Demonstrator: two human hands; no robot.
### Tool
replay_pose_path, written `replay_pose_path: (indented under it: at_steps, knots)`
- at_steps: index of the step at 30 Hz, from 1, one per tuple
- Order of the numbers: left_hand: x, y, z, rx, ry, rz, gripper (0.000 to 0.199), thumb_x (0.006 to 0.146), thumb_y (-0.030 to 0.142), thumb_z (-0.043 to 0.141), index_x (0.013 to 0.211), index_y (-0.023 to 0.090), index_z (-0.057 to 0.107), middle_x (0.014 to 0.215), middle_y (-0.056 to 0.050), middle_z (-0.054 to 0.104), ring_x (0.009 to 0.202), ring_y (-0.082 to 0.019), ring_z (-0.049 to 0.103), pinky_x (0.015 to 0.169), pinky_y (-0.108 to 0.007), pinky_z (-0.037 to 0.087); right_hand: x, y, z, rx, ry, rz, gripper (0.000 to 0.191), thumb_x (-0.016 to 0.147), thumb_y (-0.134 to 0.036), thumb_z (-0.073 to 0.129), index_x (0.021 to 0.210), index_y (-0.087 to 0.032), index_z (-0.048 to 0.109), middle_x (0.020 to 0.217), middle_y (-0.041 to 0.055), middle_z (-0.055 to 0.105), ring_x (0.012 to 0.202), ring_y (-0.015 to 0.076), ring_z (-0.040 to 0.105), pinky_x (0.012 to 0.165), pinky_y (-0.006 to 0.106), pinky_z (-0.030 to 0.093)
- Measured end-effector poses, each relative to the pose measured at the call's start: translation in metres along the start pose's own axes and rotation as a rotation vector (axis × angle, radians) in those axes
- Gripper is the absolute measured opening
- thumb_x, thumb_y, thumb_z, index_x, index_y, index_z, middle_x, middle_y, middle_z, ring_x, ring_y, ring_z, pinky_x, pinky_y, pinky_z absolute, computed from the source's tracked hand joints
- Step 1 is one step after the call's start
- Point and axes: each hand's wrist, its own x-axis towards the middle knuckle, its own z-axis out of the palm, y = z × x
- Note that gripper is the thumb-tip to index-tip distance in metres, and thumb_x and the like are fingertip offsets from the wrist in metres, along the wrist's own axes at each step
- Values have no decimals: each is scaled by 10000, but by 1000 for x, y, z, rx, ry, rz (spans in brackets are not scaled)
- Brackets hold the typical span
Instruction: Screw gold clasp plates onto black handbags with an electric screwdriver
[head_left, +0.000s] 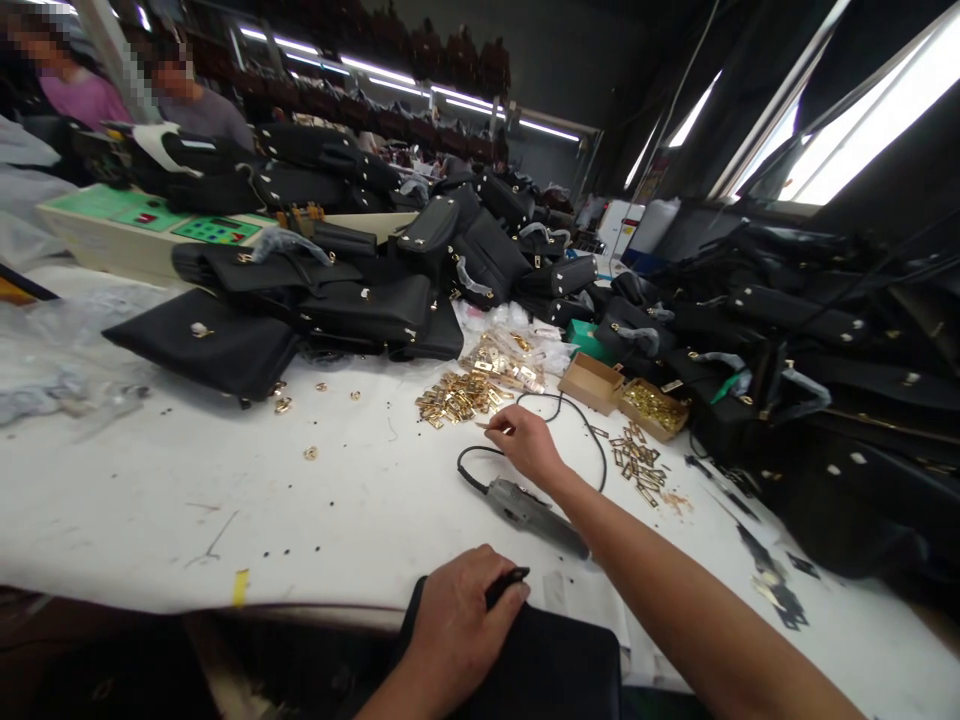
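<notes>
My left hand (466, 612) is closed on a black strap end (514, 578) that sticks out between thumb and fingers. Under it, at the table's front edge, lies a black leather bag (559, 660). My right hand (527, 442) reaches over the table with thumb and fingers pinched. A small thin piece shows at its fingertips, too small to name. Just beyond is a pile of gold metal plates (456, 398). Below my right hand and forearm lies a grey corded power tool (529, 512), apart from the fingers.
Gold frames (637, 465) lie loose to the right, beside a cardboard box (654, 408) of small brass parts and another cardboard box (591, 383). A black bag (206, 345) lies at left; more are heaped behind. A cable (600, 430) loops across the white table (225, 500). People stand far left.
</notes>
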Motion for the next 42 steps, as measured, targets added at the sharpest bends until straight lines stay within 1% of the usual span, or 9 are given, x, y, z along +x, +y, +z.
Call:
replay_pose_path:
  at_steps: [3,5,11,17,26,30,35,39,42]
  knots:
    - [1,4,-3,25,-8,-8,165,918,351,590,838,245,689,858,2,705,845,-195,660,765,-312,435,-36,-12,-17,173,175,-251,75,913,-213,638,864,-208,695,999,64,702,908,169,664,843,284,529]
    - [2,7,-5,37,-6,-16,181,921,358,578,834,241,684,862,2,710,844,-192,660,763,-305,435,-59,-22,-29,197,228,-339,81,929,-215,632,891,-223,704,1045,70,700,968,176,671,888,303,536]
    - [-5,17,-4,-16,8,-51,216,923,389,550,871,237,694,918,-5,732,892,-197,666,798,-291,446,-111,-46,-59,220,337,-432,97,955,-192,618,938,-232,706,1045,73,702,962,162,688,864,287,565]
    - [-18,26,5,-79,42,-72,244,914,427,553,840,227,672,859,-3,705,830,-194,634,759,-290,432,-148,-53,-70,206,436,-526,138,927,-115,640,952,-232,706,1043,70,706,968,157,698,855,270,578]
    - [-25,40,2,-85,77,-37,280,922,479,546,927,245,700,931,-3,732,888,-214,661,833,-334,467,-173,-49,-76,321,450,-410,157,925,-103,614,909,-232,702,1004,57,710,925,156,698,822,273,574]
    - [-30,44,3,-112,141,-59,295,909,497,574,1047,267,698,980,3,745,930,-215,681,871,-343,491,-182,-43,-76,249,449,-388,155,930,-114,615,940,-239,706,962,45,733,904,169,698,824,294,566]
    - [-36,46,6,-56,248,-53,352,918,479,584,1194,266,634,929,15,727,859,-194,681,811,-332,512,-189,-38,-72,121,463,-363,157,920,-130,653,1030,-239,678,932,38,746,845,184,689,777,311,553]
    - [-40,44,8,2,339,55,508,933,392,602,1418,279,503,897,33,721,833,-172,691,846,-326,529,-190,-37,-70,57,436,-429,140,939,-123,634,1022,-235,647,896,41,737,821,190,676,758,326,543]
    - [-41,42,8,46,370,191,485,954,324,598,1432,290,520,959,16,739,871,-162,708,869,-311,548,-192,-37,-68,-15,376,-480,166,950,-129,625,1075,-238,634,898,47,740,805,197,670,744,337,537]
